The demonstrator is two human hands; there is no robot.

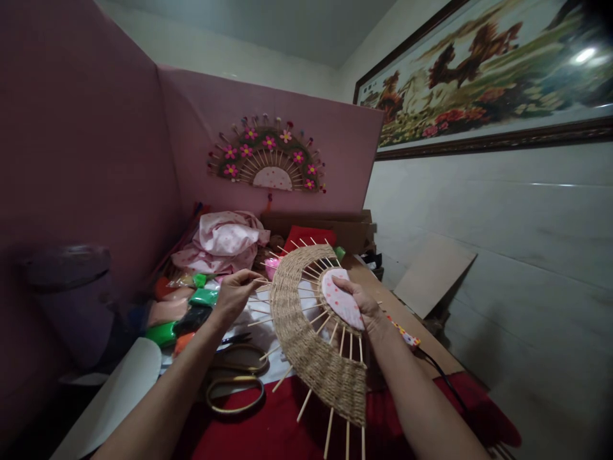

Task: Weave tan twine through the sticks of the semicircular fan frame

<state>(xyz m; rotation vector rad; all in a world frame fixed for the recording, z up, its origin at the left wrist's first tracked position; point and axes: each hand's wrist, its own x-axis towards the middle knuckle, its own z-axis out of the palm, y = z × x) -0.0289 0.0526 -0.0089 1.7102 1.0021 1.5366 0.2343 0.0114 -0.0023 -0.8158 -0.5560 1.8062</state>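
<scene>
A half-round fan of woven twine (287, 306) on thin wooden sticks is held up over the table. My right hand (363, 300) grips its white, pink-spotted centre piece (338, 295), thumb across the front. At the fan's left edge, the fingertips of my left hand (239, 291) are pinched together around one projecting stick. Bare stick ends stick out beyond the twine band all along the curve. Below my left hand lie large scissors (235, 395) with gold-coloured handles, their blades partly hidden.
Coloured packets (204, 297) and a spotted cloth (230, 236) lie at the back left. A finished flowered fan (268, 156) hangs on the pink panel (345, 160). Red cloth (287, 415) covers the near edge. Cardboard (426, 338) and a glue gun (407, 335) with a cord are at the right.
</scene>
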